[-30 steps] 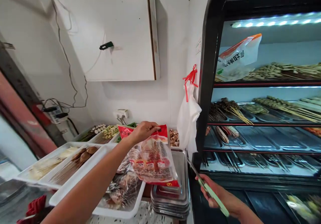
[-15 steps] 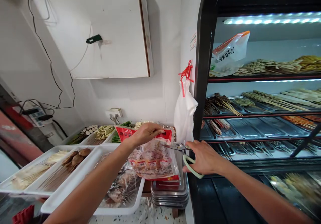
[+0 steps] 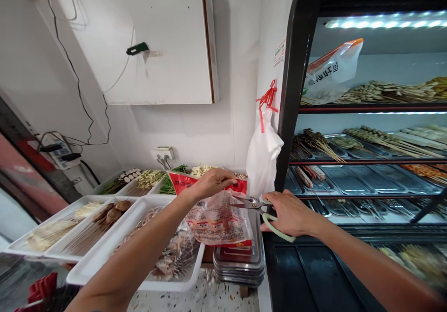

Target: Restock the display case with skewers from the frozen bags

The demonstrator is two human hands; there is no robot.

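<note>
Gripping the scissors, the right hand has pushed their blades into the red bag, which the left hand still pinches.

Food packet: clear plastic bag with a red printed top band and red label strip along the bottom, pale printed panel in the middle, lumpy pinkish contents showing through. Hangs upright, pinched at the top edge, bottom sagging just above a stack of steel trays. Still sealed as far as can be seen; top band creased, tilted down to the right.

Scissors: metal blades, pale green looped handles. Held roughly level, tips pointing left at the packet's upper right side, just below the red band. Blades slightly parted, tips touching or right at the plastic; cannot tell if they have cut in.
</note>
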